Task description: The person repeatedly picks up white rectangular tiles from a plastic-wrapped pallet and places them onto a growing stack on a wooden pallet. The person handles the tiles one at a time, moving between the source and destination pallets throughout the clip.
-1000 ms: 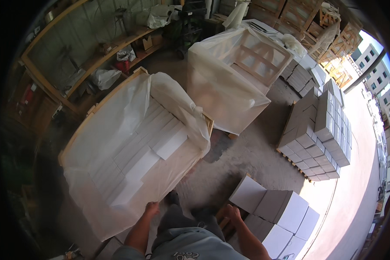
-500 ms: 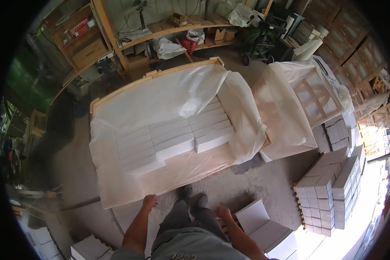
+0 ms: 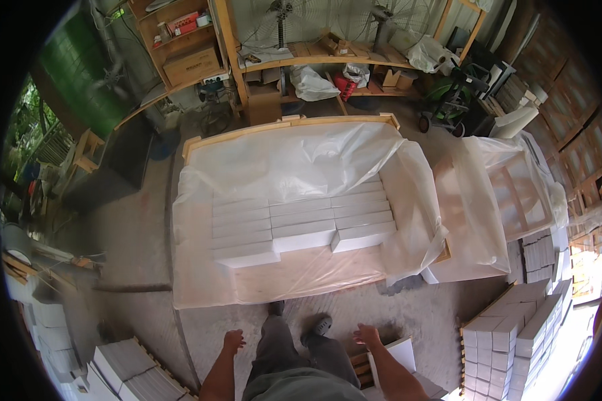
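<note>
**Empty hands before a lined crate**

Nearest, left hand (image 3: 233, 341) and right hand (image 3: 368, 333) spread loose, grasping nothing (both hanging over the concrete floor (image 3: 140, 234)). Just beyond, white boxes (image 3: 301, 224) in rows inside the plastic-lined wooden crate (image 3: 294, 174). Farther back, cluttered shelves (image 3: 301, 63).

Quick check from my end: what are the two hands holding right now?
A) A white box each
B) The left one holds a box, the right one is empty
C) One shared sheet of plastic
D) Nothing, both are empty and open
D: the left hand and right hand both hang bare with fingers spread, apart from the plastic-lined wooden crate of white boxes in front.
</note>
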Motion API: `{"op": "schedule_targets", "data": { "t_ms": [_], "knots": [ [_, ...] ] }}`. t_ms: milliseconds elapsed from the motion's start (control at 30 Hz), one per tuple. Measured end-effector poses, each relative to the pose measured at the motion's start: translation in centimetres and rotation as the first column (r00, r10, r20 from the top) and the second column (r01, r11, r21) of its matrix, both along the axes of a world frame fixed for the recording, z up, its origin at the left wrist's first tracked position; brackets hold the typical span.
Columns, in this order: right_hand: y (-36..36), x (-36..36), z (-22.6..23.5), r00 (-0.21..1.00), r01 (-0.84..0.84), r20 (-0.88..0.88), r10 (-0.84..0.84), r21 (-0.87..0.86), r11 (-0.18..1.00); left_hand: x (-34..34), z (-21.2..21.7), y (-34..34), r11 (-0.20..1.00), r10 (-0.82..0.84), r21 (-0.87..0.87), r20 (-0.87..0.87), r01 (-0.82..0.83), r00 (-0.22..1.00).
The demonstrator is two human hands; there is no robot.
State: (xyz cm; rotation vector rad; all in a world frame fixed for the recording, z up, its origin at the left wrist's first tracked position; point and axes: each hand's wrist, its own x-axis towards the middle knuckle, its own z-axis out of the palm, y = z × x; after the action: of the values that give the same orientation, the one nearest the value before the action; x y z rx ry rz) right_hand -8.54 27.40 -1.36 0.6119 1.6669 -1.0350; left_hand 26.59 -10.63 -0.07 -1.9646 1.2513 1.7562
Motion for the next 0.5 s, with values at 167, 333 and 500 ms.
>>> {"op": "schedule_targets", "data": {
  "t_ms": [167, 333, 500],
  "knots": [
    [-7.7, 1.9, 2.4, 0.997, -0.073, 0.02, 0.072, 0.033, 0.997, -1.5, -3.2, -5.9, 0.992, 0.063, -0.097, -0.122, -0.076, 0.99],
    [-16.0, 2.2, -2.9, 0.989, -0.135, 0.047, 0.138, -0.072, 0.988, -6.9, -8.2, -13.4, 0.985, 0.044, -0.16, -0.139, -0.066, 0.989],
    [-30.5, -0.7, -9.1, 0.974, -0.226, -0.006, 0.228, -0.159, 0.961, -12.8, -12.4, -22.2, 0.928, 0.347, -0.123, -0.064, -0.352, 0.936]
  ]
}}
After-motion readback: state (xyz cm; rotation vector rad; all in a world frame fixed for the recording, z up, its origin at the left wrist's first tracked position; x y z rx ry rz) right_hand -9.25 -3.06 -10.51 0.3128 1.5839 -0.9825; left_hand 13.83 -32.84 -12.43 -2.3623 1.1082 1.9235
